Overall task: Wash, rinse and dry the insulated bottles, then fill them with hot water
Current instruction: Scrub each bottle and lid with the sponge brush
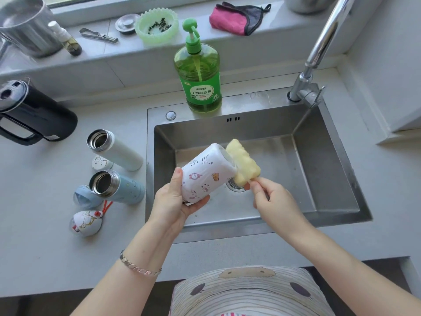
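Note:
My left hand (pixel 173 199) grips a white insulated bottle with small cartoon prints (pixel 205 174), held tilted over the steel sink (pixel 330 179) with its base pointing up and away. My right hand (pixel 268 192) pinches the handle of a yellow sponge brush (pixel 242 164), whose foam head lies against the bottle's far end. On the counter to the left stand a white bottle (pixel 116 149) and a light blue bottle (pixel 118 187), both uncapped with steel mouths showing. Their lids lie nearby: a white lid (pixel 101 163), a blue lid (pixel 85 197) and a printed lid with a red cord (pixel 85 222).
A green dish-soap pump bottle (pixel 200 80) stands at the sink's back rim. The chrome tap (pixel 319 49) rises at the back right. A black electric kettle (pixel 34 115) sits far left. On the sill are a steel pot (pixel 27 23), a green strainer basket (pixel 157 26) and a pink cloth (pixel 234 18).

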